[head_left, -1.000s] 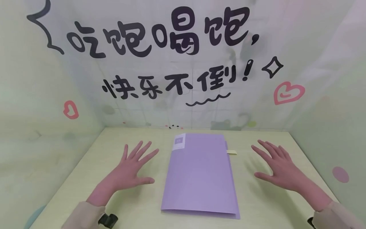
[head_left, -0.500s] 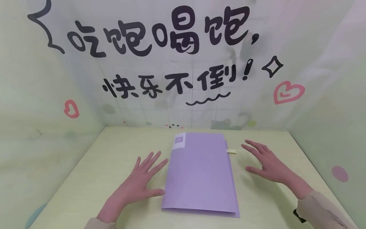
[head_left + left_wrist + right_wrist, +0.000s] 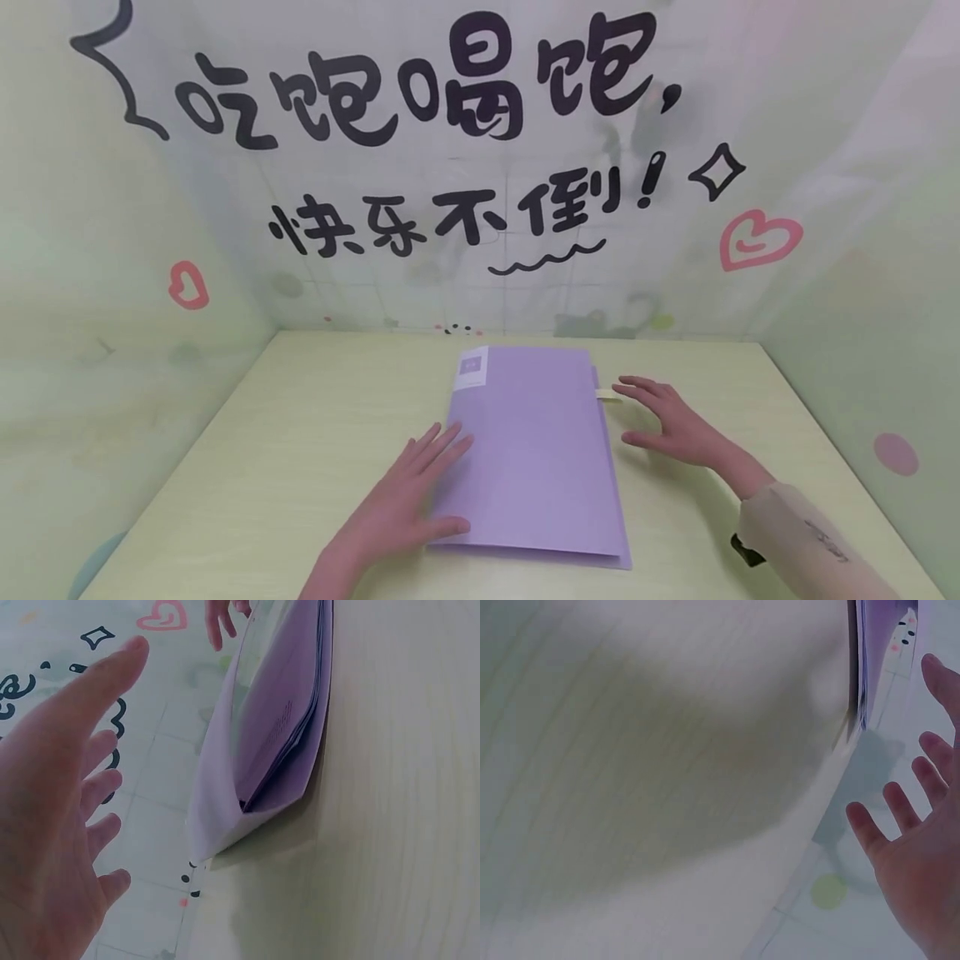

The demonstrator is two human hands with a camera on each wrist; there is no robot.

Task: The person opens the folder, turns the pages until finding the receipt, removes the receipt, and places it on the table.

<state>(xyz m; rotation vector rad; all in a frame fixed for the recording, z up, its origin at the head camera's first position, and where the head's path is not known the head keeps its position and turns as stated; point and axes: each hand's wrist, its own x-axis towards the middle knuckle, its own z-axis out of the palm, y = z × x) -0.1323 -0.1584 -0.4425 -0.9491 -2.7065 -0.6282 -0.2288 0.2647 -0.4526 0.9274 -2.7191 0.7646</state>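
A purple folder (image 3: pixel 532 458) lies on the table with a white label (image 3: pixel 471 368) at its upper left corner. From its right edge sticks a pale yellow tab (image 3: pixel 608 395). My left hand (image 3: pixel 408 492) is over the folder's left edge, fingers spread; whether it touches the cover cannot be told. In the left wrist view the folder (image 3: pixel 217 780) gapes at its end, showing sheets inside. My right hand (image 3: pixel 675 425) is at the folder's right side, its fingertips by the yellow tab, fingers slightly bent and holding nothing. The right wrist view shows the hand (image 3: pixel 922 847) apart from the folder's edge.
The pale wooden table (image 3: pixel 300 417) is bounded at the back by a printed curtain (image 3: pixel 375 292) with black writing and pink hearts. Similar curtain walls stand at the left and right sides.
Both hands have moved inward toward the folder, the left also coming nearer and over its left edge, the right reaching the yellow tab. The folder has stayed in place.
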